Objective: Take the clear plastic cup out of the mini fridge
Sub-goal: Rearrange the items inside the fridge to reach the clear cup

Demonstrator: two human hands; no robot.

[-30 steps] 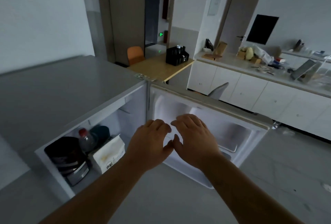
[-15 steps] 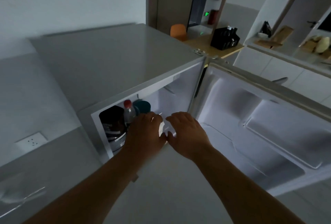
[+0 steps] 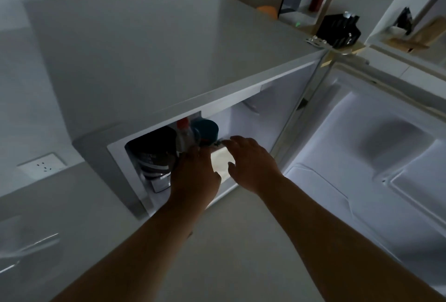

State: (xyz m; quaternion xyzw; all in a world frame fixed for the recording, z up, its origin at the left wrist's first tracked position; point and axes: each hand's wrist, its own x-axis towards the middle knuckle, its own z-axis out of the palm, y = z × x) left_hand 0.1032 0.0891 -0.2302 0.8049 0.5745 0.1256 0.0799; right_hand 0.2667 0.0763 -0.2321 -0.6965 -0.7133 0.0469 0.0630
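Note:
The mini fridge (image 3: 156, 60) stands open, its door (image 3: 362, 157) swung out to the right. Both my hands reach into the opening. My left hand (image 3: 195, 176) is at the foot of a red-capped bottle (image 3: 184, 132), with its fingers hidden inside. My right hand (image 3: 251, 164) hovers with spread fingers over a white paper bag (image 3: 220, 164), its fingertips near a blue-lidded jar (image 3: 206, 129). I cannot make out a clear plastic cup; only a faint glint shows by my right fingertips.
A dark round container (image 3: 154, 154) fills the left of the fridge compartment. A wall socket (image 3: 42, 165) sits on the left wall. Behind the fridge are a wooden table with a black caddy (image 3: 339, 30) and white cabinets at the right.
My view has come closer and lower to the fridge. Both hands have moved forward from in front of the opening into the compartment, the right hand spreading over the white bag.

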